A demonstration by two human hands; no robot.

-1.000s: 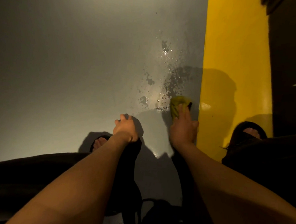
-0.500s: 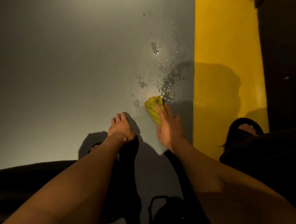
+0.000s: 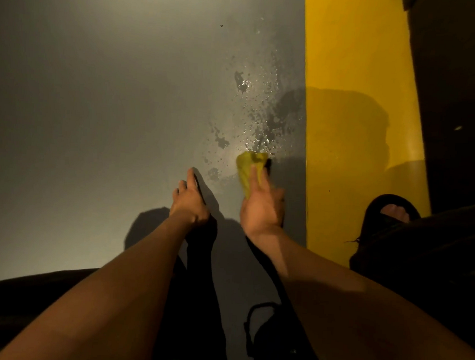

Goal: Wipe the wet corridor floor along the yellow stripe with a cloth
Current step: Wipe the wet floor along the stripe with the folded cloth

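Right hand (image 3: 262, 206) is flat on the yellow-green cloth (image 3: 249, 166), fingers stretched forward and pressing it down onto the grey floor (image 3: 96, 117), with the bunched front of the cloth poking out past the fingertips. Left hand (image 3: 190, 200) is just beside it, holding nothing, fingers relaxed and reaching forward with the fingertips on the floor like it's propping the person up. The cloth sits right at the near edge of the water splatter (image 3: 257, 117), a mess of droplets and small puddles spreading ahead of the right hand and glinting in the light. The yellow stripe (image 3: 354, 76) runs along just to the right of the right hand, a thin strip of grey between them. Further right, on the stripe's near end, there's a foot in a black sandal (image 3: 391, 212). A dark strap (image 3: 254, 315) loops on the floor down between the forearms. The arms throw heavy shadows, so the floor right under the wrists is hard to make out.
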